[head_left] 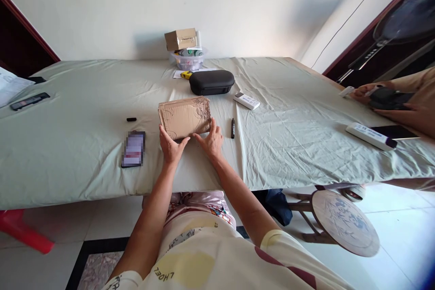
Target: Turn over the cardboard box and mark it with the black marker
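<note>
Holding the cardboard box inward from the front edge of the worktop, we are clasping its two ends with left grip and right grip, probably steadying it evenly.

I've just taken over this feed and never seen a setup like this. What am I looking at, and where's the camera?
There is no machine here: you see a person's bare hands, filmed by one camera worn on their head, looking forward and down. The left hand and right hand hold a cardboard box by its two sides. On the cloth-covered table, a phone lies to the left, a black marker to the right, and a black case beyond the box. At the right edge are another person's hands.
</note>
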`<state>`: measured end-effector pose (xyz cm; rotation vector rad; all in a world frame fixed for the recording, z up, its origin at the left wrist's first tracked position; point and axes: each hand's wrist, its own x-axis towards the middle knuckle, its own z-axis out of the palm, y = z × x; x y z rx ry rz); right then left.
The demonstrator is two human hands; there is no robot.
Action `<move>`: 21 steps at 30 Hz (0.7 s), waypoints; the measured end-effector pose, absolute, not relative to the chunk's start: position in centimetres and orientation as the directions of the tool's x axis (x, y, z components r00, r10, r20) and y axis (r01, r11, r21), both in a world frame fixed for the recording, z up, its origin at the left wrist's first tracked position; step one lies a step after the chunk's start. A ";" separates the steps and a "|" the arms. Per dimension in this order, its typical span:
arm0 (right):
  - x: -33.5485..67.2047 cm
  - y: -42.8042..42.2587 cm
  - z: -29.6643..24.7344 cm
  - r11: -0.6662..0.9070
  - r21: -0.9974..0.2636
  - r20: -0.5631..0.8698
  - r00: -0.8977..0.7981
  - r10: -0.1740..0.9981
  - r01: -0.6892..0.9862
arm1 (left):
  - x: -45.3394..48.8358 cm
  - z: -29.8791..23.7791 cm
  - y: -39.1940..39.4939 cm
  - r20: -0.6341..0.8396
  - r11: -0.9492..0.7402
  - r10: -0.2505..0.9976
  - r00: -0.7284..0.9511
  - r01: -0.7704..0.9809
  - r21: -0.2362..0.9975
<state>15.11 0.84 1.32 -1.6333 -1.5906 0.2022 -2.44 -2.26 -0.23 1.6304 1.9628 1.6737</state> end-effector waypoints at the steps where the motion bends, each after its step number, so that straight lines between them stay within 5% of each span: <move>1: 14.7 0.6 1.4 0.130 -0.621 0.423 0.191 0.886 0.773 | -2.2 -0.1 -2.3 0.524 -0.138 0.734 -0.432 0.661 0.738; 7: 14.3 0.5 1.0 0.148 -0.594 0.461 0.184 0.868 0.791 | -1.5 0.3 -2.3 0.497 -0.052 0.726 -0.476 0.683 0.729; 16: 16.6 3.1 -1.3 0.359 -0.733 0.516 0.128 0.847 0.578 | -2.6 -0.7 -2.1 0.514 -0.158 0.717 -0.472 0.608 0.778; 21: 17.4 3.7 -1.4 0.343 -0.798 0.494 0.212 0.843 0.496 | -2.8 -1.2 -2.1 0.531 -0.213 0.701 -0.476 0.570 0.793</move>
